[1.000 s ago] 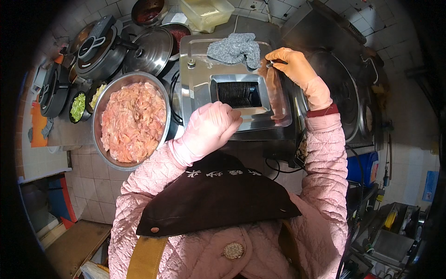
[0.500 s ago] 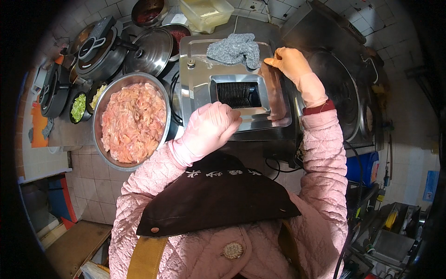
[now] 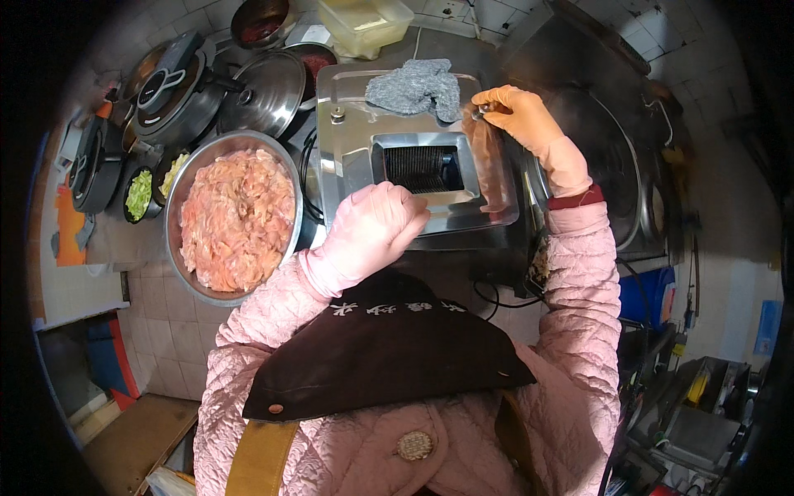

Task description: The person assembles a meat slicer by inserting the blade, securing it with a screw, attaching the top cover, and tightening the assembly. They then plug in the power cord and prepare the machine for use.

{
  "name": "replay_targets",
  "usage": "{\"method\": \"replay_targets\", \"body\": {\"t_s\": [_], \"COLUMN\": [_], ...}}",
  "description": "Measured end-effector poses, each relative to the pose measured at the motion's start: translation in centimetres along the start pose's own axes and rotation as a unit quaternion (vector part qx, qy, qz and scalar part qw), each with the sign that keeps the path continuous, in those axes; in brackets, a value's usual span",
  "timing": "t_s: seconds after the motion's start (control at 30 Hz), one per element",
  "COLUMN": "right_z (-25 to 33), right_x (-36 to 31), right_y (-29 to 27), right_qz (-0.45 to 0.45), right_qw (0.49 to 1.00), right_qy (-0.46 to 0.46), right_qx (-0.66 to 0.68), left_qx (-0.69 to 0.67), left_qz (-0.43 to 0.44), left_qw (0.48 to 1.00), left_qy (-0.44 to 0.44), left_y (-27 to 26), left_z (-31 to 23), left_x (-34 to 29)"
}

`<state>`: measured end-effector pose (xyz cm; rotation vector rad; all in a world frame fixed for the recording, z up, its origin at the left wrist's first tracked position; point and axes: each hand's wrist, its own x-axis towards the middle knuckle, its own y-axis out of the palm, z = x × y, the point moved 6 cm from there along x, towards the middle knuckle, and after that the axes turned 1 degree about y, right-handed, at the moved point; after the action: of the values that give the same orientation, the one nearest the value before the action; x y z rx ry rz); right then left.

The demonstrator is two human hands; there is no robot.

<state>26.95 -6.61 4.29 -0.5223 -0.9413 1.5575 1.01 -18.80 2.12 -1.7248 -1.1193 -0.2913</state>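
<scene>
A steel meat-slicing machine (image 3: 351, 169) stands in front of me, its rectangular opening showing rows of dark blades (image 3: 418, 169). My left hand (image 3: 376, 219), in a thin pale glove, is curled closed at the near left edge of the opening; whatever its fingers hold, if anything, is hidden. At the far right corner of the top plate, my right hand (image 3: 525, 124), in an orange-looking glove, pinches a small metal knob (image 3: 483, 109). A similar knob (image 3: 337, 114) sits at the far left corner. A grey knit glove (image 3: 413, 89) lies across the plate's far edge.
To the left is a steel bowl (image 3: 172, 240) of sliced raw meat (image 3: 240, 215). Beyond it stand small bowls of chopped greens (image 3: 140, 195), pots, and a steel lid (image 3: 269, 91). A plastic tub (image 3: 368, 25) is at the back; a dark stove (image 3: 600, 157) is on the right.
My right hand has shifted slightly right, and the knob now shows between its thumb and fingers. My left hand stays in place.
</scene>
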Motion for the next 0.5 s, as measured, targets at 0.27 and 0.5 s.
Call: {"method": "replay_targets", "body": {"t_s": [0.27,0.5], "right_z": [0.2,-0.2], "right_x": [0.5,0.7], "right_y": [-0.7,-0.3], "right_qz": [-0.041,-0.004], "right_qw": [0.993,0.966], "right_qy": [0.015,0.106], "right_qx": [-0.111,-0.234], "left_qx": [0.0,0.0], "left_qz": [-0.015,-0.009], "left_qw": [1.0,1.0], "left_qy": [0.002,0.002], "left_y": [-0.3,-0.2], "left_z": [-0.1,0.0], "left_x": [0.0,-0.1]}}
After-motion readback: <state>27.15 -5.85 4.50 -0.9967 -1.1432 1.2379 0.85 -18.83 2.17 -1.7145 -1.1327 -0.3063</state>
